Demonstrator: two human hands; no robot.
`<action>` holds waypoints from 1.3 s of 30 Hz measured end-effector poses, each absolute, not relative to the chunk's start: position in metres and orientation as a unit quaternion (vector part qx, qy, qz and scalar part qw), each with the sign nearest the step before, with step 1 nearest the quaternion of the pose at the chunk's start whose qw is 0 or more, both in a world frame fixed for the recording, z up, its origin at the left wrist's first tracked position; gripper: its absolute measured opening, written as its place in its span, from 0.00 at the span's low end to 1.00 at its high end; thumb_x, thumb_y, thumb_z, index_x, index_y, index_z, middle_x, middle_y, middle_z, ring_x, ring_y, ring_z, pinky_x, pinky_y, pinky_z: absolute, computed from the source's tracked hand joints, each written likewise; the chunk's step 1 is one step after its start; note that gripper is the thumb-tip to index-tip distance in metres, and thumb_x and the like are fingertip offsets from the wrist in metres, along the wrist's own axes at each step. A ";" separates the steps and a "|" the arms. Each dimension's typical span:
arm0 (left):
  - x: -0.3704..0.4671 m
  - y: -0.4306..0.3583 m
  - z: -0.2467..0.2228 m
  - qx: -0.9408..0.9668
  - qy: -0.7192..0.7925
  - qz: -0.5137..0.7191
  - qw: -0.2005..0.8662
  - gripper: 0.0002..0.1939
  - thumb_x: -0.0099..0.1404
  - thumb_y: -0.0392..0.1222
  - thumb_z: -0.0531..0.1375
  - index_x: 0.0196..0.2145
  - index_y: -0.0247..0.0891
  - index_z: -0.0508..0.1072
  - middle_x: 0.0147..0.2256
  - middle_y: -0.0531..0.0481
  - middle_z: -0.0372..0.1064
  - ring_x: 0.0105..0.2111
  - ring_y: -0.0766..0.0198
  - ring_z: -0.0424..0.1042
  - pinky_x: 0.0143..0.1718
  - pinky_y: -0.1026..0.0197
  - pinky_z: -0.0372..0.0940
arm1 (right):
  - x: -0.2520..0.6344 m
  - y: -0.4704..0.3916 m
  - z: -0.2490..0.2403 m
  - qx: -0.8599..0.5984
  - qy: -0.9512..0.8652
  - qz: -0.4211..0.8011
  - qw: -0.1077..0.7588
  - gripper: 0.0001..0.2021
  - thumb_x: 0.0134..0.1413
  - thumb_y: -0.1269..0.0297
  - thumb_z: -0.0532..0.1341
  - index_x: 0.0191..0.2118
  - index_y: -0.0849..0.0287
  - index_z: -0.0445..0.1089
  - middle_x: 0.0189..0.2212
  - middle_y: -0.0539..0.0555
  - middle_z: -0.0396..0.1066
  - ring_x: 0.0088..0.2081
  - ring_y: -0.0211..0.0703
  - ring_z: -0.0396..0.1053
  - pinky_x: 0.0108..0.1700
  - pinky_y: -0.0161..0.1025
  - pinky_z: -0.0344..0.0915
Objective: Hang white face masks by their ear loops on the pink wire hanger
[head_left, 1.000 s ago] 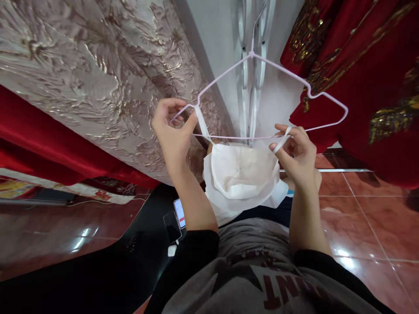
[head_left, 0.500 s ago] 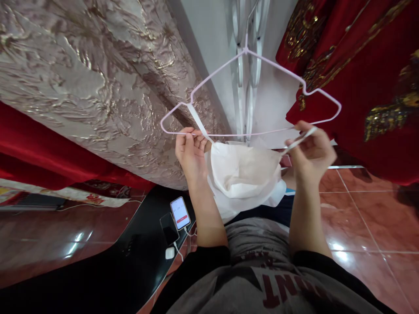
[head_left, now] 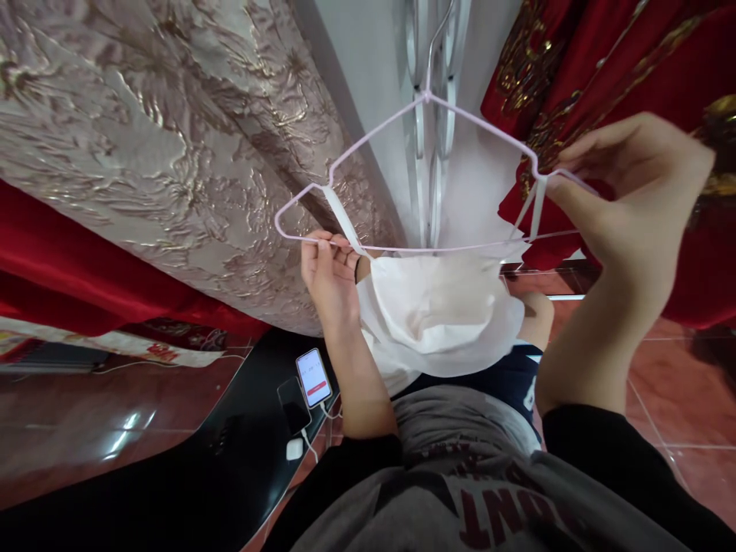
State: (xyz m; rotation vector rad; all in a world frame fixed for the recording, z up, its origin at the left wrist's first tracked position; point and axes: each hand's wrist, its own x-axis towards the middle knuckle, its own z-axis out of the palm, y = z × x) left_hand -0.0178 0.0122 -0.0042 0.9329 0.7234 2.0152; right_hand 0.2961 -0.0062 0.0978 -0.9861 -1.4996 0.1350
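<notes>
A pale pink clothes hanger [head_left: 379,138] hangs upright in front of me by its metal hook. My left hand [head_left: 330,280] pinches the hanger's bottom bar near its left corner. A white garment [head_left: 440,307] with thin straps hangs below the bar. Its left strap [head_left: 342,218] loops over the hanger's left notch. The right strap [head_left: 537,207] now sits in the right notch. My right hand [head_left: 626,184] is at the hanger's right shoulder, thumb and finger closed around the strap's top and the hanger there; its fingertips are partly hidden.
Beige embossed fabric [head_left: 189,153] hangs at the left, and red fabric with gold sequins [head_left: 552,84] at the right. White metal bars [head_left: 434,146] run down behind the hanger. Two phones [head_left: 313,377] with cables and a small white case [head_left: 294,449] lie on a black surface [head_left: 172,468].
My right hand has moved up and to the right, bringing the right strap onto the hanger's right notch. My left hand keeps its pinch on the bar.
</notes>
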 end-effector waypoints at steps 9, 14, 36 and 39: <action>-0.015 0.008 -0.004 0.356 0.281 0.778 0.435 0.24 0.61 0.60 0.79 0.41 0.46 0.74 0.34 0.54 0.74 0.39 0.60 0.80 0.47 0.59 0.75 | 0.232 -0.035 0.044 -0.367 -0.653 0.137 0.648 0.14 0.65 0.63 0.69 0.54 0.41 0.81 0.50 0.51 0.79 0.34 0.39 0.71 0.34 0.42 0.71; -0.013 0.005 -0.013 0.364 0.309 0.747 0.463 0.23 0.65 0.63 0.76 0.45 0.48 0.75 0.43 0.49 0.81 0.48 0.56 0.84 0.52 0.56 0.75 | 0.196 -0.044 0.006 -0.434 -0.667 0.243 0.555 0.16 0.66 0.65 0.67 0.58 0.49 0.77 0.59 0.54 0.75 0.29 0.31 0.63 0.32 0.39 0.69; -0.033 -0.055 0.058 0.306 0.222 0.811 0.446 0.15 0.66 0.55 0.73 0.46 0.48 0.80 0.59 0.48 0.78 0.58 0.49 0.81 0.52 0.57 0.74 | 0.206 -0.030 -0.008 -0.422 -0.629 0.247 0.605 0.08 0.66 0.65 0.66 0.49 0.50 0.77 0.53 0.52 0.78 0.27 0.32 0.57 0.29 0.38 0.62; -0.031 -0.053 0.077 0.339 0.203 0.812 0.429 0.18 0.67 0.60 0.71 0.47 0.48 0.78 0.62 0.51 0.76 0.67 0.48 0.75 0.61 0.56 0.73 | 0.207 -0.031 -0.007 -0.424 -0.628 0.257 0.599 0.06 0.66 0.64 0.66 0.48 0.51 0.78 0.54 0.53 0.79 0.26 0.32 0.56 0.30 0.38 0.62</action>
